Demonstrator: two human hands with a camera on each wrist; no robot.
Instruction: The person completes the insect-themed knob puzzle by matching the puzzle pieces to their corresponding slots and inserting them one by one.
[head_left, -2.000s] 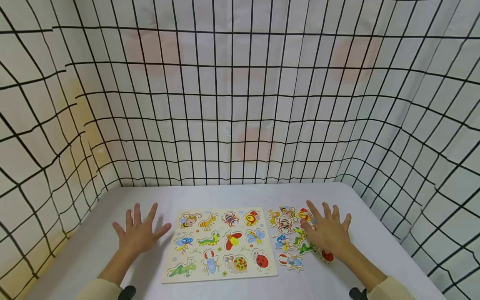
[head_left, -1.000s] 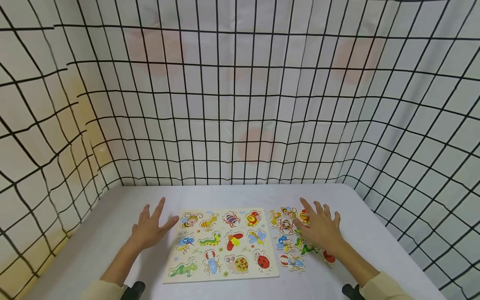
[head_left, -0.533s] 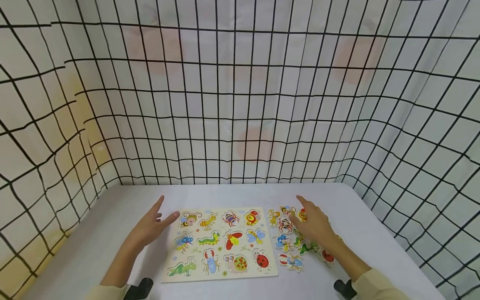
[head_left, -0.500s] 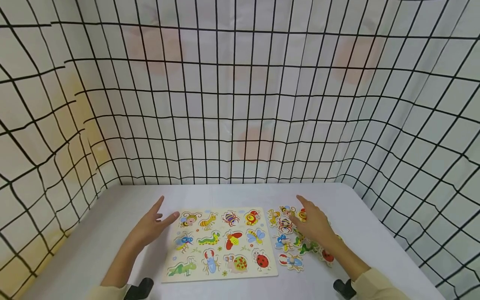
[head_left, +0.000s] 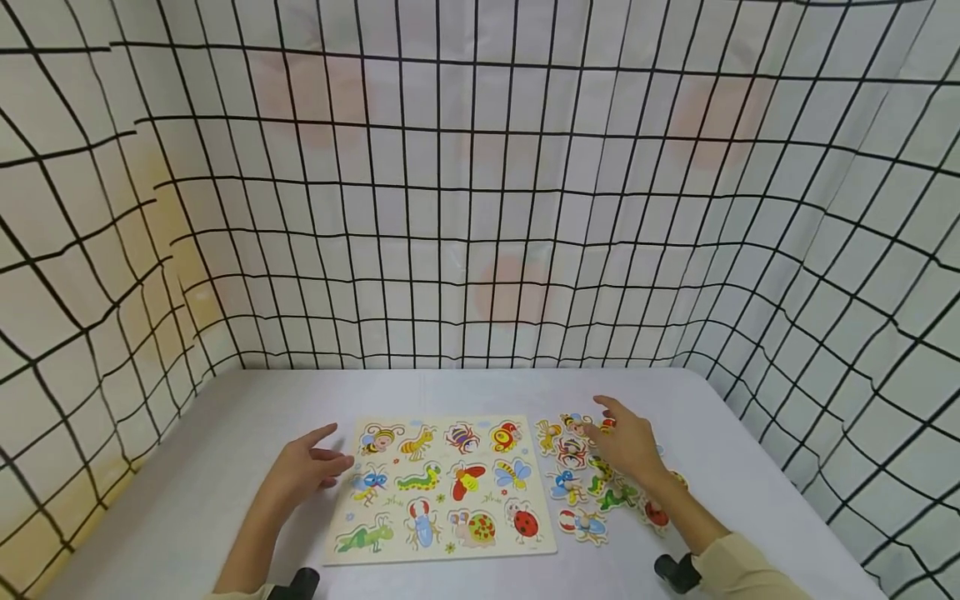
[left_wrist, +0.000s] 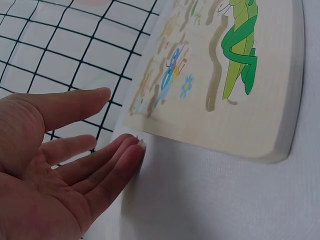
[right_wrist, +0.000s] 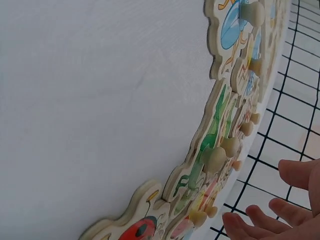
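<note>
A wooden insect puzzle board (head_left: 442, 500) lies flat on the white table, with several coloured insect shapes in rows. My left hand (head_left: 300, 468) is at its left edge, fingers loosely bent and holding nothing; in the left wrist view that hand (left_wrist: 65, 165) is beside the board's corner (left_wrist: 260, 140). To the board's right is a pile of loose insect pieces (head_left: 573, 487) with wooden knobs (right_wrist: 214, 159). My right hand (head_left: 628, 442) is over the far part of this pile, fingers relaxed and partly hiding some pieces. In the right wrist view, its fingers (right_wrist: 250, 220) hold nothing.
White walls with a black grid (head_left: 468, 208) enclose the table (head_left: 442, 392) at the back and both sides. A loose blue beetle piece (head_left: 583, 525) lies nearest the board's lower right corner, and a ladybird piece (head_left: 655, 512) is near my right wrist.
Both hands' spread fingers have relaxed and bent. My left hand has moved right and lower, to the board's edge; my right hand has shifted slightly left over the pieces. The board and pieces stay put.
</note>
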